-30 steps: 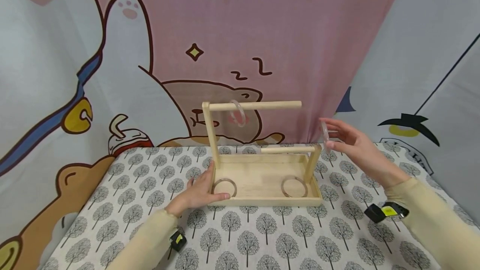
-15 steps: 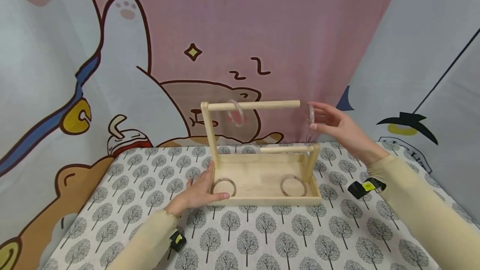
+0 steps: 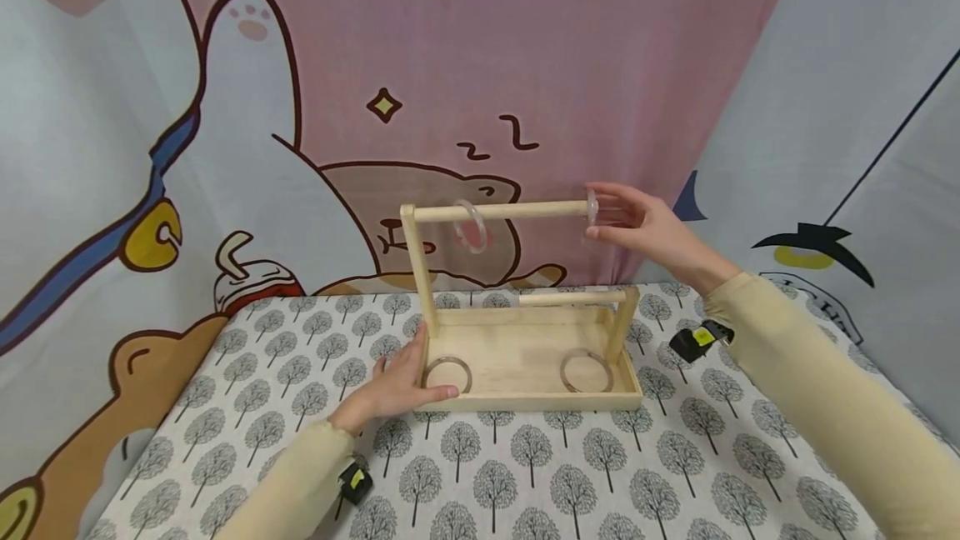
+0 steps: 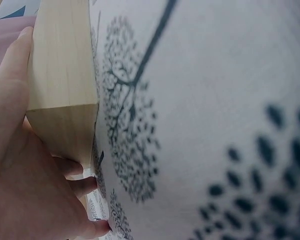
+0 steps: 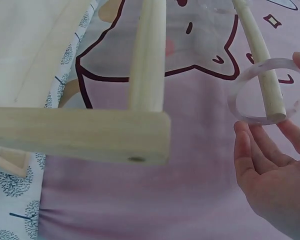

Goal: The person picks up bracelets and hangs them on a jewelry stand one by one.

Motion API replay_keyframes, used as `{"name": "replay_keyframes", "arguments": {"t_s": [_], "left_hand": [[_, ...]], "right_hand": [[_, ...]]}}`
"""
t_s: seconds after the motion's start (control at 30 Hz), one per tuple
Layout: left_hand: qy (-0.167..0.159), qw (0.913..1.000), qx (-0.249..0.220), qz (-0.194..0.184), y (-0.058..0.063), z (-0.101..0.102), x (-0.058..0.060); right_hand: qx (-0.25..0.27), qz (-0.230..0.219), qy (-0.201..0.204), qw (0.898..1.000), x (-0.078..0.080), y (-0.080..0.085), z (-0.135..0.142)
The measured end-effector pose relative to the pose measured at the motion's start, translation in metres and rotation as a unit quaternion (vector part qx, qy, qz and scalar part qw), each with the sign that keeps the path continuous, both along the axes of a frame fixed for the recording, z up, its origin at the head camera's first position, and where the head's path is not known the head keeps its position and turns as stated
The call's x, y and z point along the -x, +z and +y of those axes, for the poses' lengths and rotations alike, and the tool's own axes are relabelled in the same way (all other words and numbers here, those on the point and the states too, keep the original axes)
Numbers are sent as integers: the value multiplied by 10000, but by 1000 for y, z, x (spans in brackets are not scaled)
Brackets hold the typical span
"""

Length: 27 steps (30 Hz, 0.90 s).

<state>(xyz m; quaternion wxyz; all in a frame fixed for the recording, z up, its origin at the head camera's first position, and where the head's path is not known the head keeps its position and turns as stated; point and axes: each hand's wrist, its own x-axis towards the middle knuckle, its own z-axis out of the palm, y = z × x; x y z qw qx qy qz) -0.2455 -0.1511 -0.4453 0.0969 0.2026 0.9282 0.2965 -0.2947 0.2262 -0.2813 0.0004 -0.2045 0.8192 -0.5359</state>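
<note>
My right hand (image 3: 633, 219) pinches a translucent pale bangle (image 3: 592, 208) between fingers and thumb at the right end of the stand's upper wooden rod (image 3: 525, 210). In the right wrist view, the rod's end passes through this bangle (image 5: 232, 100). Another bangle (image 3: 459, 223) hangs further left on the same rod. My left hand (image 3: 397, 382) rests against the front left corner of the wooden stand's tray (image 3: 525, 403). Its thumb lies along the front wall, and its extended fingers lie along the left side, as the left wrist view (image 4: 45, 185) shows from close by.
Two more bangles lie in the tray, one on the left (image 3: 471, 380) and one on the right (image 3: 564, 373). A lower rod (image 3: 570, 299) runs from the stand's right post (image 3: 622, 327). The table wears a tree-print cloth (image 3: 495, 486), with a cartoon curtain (image 3: 600, 65) behind.
My right hand has moved left and up with its bangle, from beside the stand to the upper rod's end. My left hand stays at the tray's corner.
</note>
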Motion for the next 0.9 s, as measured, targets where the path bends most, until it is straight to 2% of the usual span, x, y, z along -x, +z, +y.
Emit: {"name": "replay_keyframes", "arguments": {"t_s": [0.2, 0.5, 0.6, 0.73, 0.9], "left_hand": [[21, 10000, -7, -26, -2, 0, 0], [64, 10000, 30, 18, -2, -1, 0], [71, 10000, 53, 29, -2, 0, -1], [63, 10000, 15, 37, -3, 0, -1], [54, 10000, -9, -11, -2, -1, -1]], "right_hand": [[-10, 13, 29, 10000, 5, 3, -9], [-839, 508, -149, 9951, 16, 5, -16], [-1344, 808, -241, 9873, 17, 7, -20], [-1980, 1294, -224, 9714, 17, 9, -24], [-2497, 1861, -157, 9501, 18, 11, -30]]}}
